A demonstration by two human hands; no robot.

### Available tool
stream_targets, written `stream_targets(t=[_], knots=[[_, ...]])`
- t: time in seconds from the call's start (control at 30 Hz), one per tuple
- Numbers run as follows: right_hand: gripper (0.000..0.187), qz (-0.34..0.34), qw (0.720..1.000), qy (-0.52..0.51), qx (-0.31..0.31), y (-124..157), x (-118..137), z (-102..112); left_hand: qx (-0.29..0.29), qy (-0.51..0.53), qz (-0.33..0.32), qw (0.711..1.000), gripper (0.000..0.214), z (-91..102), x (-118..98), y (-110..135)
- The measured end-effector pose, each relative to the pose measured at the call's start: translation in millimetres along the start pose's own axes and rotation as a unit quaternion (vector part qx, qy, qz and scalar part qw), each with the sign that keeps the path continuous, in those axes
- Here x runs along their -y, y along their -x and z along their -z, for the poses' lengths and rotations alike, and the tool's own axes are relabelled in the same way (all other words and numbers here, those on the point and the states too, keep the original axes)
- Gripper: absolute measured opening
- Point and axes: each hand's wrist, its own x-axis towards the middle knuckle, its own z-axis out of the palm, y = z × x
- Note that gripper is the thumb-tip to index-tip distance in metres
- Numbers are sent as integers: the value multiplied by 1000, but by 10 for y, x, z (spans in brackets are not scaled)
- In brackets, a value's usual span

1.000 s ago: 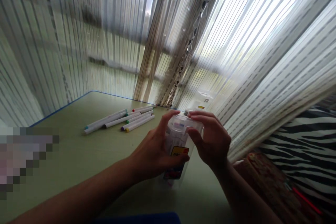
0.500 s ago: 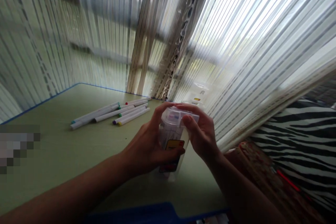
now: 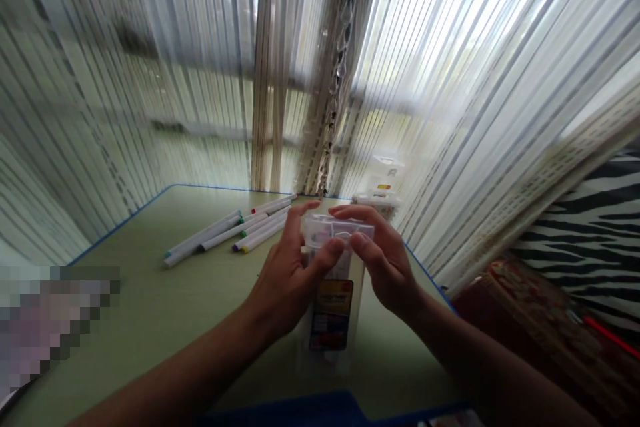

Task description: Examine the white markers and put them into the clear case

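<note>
Hands on either side, we hold a tall, clear, rectangular plastic case [image 3: 343,273] upright over a pale green tabletop [image 3: 200,313], close to our side of it. Our left hand [image 3: 283,280] grasps the upper left of the case, its thumb lying across the front just under the top and its index finger stretched up past the rim; we cannot see its other fingertips. Our right hand [image 3: 385,263] curls round the upper right corner, thumb against the front and fingers bent over behind the top, so we have the case between them. The two thumbs sit near each other at the front. Below them we see a rectangular yellow-and-dark label [image 3: 331,315] with a small red patch. We cannot tell whether the top is fastened.

To the left and farther back, several slim white markers [image 3: 250,233] with coloured ends lie in a loose bunch, apart from our hands. Behind our right hand, near the far edge, we see another clear plastic container [image 3: 379,199]. A sheer, striped string curtain [image 3: 200,80] hangs beyond, with a strand of clear beads [image 3: 343,57] along one fold. On our right are black-and-white zebra-striped fabric [image 3: 575,253] and a reddish patterned cloth [image 3: 530,303].
</note>
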Motion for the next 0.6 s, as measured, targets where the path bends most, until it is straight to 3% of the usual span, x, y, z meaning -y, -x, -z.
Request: stream_targets(t=[0.27,0.6], knots=[[20,34,998,49,-18,29,128,-19,-19,-15,-21,999,37,-70,-109,13],[18,62,996,60,-31,75,135,-36,-2,-62,-63,996,35,-61,-188,34]])
